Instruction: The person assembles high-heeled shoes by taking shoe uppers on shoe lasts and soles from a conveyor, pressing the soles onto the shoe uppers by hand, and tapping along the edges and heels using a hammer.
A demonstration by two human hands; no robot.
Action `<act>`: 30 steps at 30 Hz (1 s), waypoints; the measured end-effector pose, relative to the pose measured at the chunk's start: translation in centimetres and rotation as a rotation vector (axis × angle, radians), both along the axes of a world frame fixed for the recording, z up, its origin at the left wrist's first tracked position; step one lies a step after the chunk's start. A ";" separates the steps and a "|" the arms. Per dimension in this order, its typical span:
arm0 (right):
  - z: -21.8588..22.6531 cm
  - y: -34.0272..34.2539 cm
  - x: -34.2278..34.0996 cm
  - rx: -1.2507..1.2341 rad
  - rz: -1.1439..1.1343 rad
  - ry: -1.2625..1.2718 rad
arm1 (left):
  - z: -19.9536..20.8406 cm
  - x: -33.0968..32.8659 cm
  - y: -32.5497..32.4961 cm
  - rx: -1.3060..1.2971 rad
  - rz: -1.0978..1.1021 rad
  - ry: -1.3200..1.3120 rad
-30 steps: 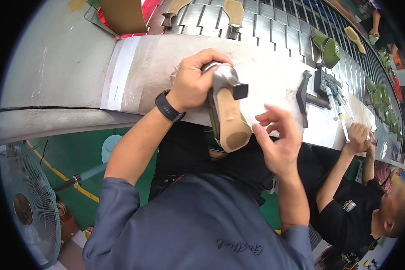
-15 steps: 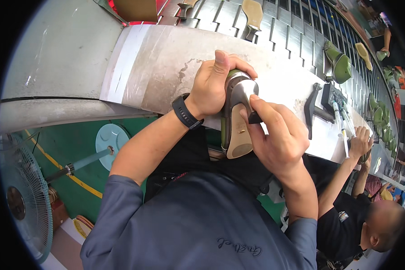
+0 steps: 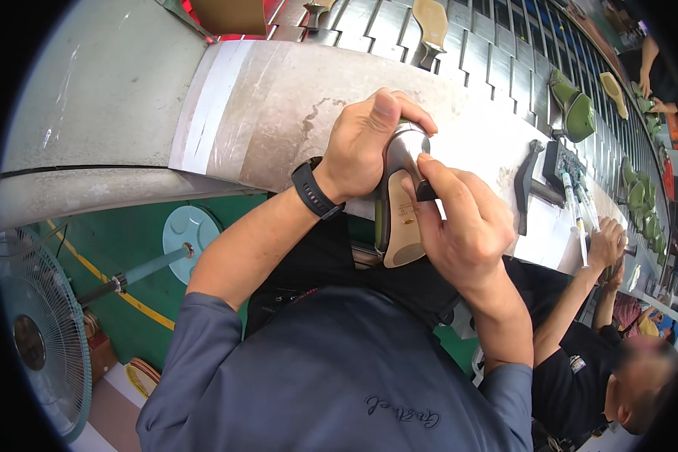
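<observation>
A green high-heeled shoe [image 3: 404, 233] is held sole up in front of my body, its toe toward me. Its tan sole faces up, and a silvery metallic heel [image 3: 410, 145] with a dark tip rises from the back end. My left hand [image 3: 360, 143], wearing a black watch, is wrapped around the shoe's back part, with the thumb raised. My right hand [image 3: 471, 226] pinches the heel near its dark tip between thumb and forefinger. The right fingers hide part of the sole's edge.
A hammer [image 3: 527, 184] lies right on the pale bench [image 3: 279, 105], beside a dark block [image 3: 562, 160] and syringes [image 3: 578, 211]. Beyond runs a slatted conveyor [image 3: 490, 56] carrying a heeled sole [image 3: 429, 24] and green uppers [image 3: 574, 109]. A co-worker [image 3: 580, 361] sits at right; a fan [image 3: 45, 339] stands left.
Both hands keep their hold, and the shoe has shifted slightly right and tilted a little. Pieces on the conveyor appear a little further right. Another person's hands at the far right have moved.
</observation>
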State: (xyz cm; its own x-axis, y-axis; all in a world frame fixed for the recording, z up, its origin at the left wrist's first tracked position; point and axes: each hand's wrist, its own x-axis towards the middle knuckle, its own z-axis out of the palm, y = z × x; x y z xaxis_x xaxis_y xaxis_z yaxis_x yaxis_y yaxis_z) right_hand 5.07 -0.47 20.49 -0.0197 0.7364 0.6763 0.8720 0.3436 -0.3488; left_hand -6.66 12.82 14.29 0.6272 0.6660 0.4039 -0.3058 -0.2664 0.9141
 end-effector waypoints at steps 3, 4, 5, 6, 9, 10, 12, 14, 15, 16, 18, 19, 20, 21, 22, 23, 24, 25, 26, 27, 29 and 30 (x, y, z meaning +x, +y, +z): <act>0.0 0.9 0.7 0.000 -0.058 -0.028 | 0.9 0.6 1.0 0.022 0.012 0.050; 0.0 1.4 1.2 -0.006 -0.090 -0.040 | 1.8 0.8 1.5 0.018 0.011 0.160; -0.1 1.9 1.9 -0.048 -0.111 -0.054 | 2.7 1.2 1.9 -0.208 -0.083 0.150; -0.8 2.8 2.5 -0.035 -0.114 -0.055 | 1.6 1.8 2.9 -0.205 -0.091 0.136; -1.1 3.4 3.1 -0.248 -0.178 0.368 | 0.5 3.0 4.0 -0.147 -0.058 0.205; -1.4 3.0 3.6 -0.254 -0.177 0.366 | 0.4 3.2 4.0 -0.152 -0.050 0.246; -1.9 2.1 4.6 -0.604 -0.185 0.829 | 0.6 3.7 3.8 -0.163 -0.045 0.282; -1.5 1.4 5.2 -0.771 -0.172 0.910 | 0.4 4.0 3.6 -0.081 0.046 0.301; -1.6 1.3 5.2 -0.844 -0.130 0.928 | 0.3 3.9 3.6 -0.088 0.044 0.302; -1.6 1.2 5.2 -0.916 -0.087 0.946 | 0.2 3.9 3.6 -0.085 0.060 0.294; -1.0 1.5 4.9 -0.893 -0.088 0.900 | 0.2 3.9 3.5 -0.088 0.073 0.284; -0.8 1.6 4.9 -0.887 -0.098 0.834 | 0.2 4.0 3.4 -0.094 0.088 0.275; -0.6 1.8 4.8 -0.879 -0.104 0.768 | 0.2 4.0 3.3 -0.099 0.106 0.267; -0.4 1.9 4.8 -0.883 -0.103 0.766 | 0.1 4.1 3.3 -0.102 0.109 0.267; -0.1 2.1 4.8 -0.905 -0.124 0.709 | 0.1 4.1 3.2 -0.096 0.126 0.260; 0.1 2.2 4.7 -0.926 -0.145 0.651 | 0.0 4.2 3.1 -0.091 0.144 0.251; 0.3 2.3 4.6 -0.929 -0.144 0.647 | 0.0 4.2 3.1 -0.094 0.147 0.249; 0.5 2.4 4.4 -0.938 -0.157 0.642 | 0.0 4.2 3.1 -0.090 0.165 0.254; 0.7 2.5 4.2 -0.946 -0.171 0.638 | 0.0 4.2 3.0 -0.086 0.182 0.259; 0.8 2.6 4.1 -0.949 -0.170 0.634 | 0.0 4.1 3.0 -0.090 0.185 0.256; 1.0 2.7 3.7 -0.946 -0.173 0.624 | 0.1 4.0 2.9 -0.081 0.207 0.262; 1.0 2.7 3.6 -0.950 -0.173 0.620 | 0.2 3.9 2.9 -0.085 0.209 0.260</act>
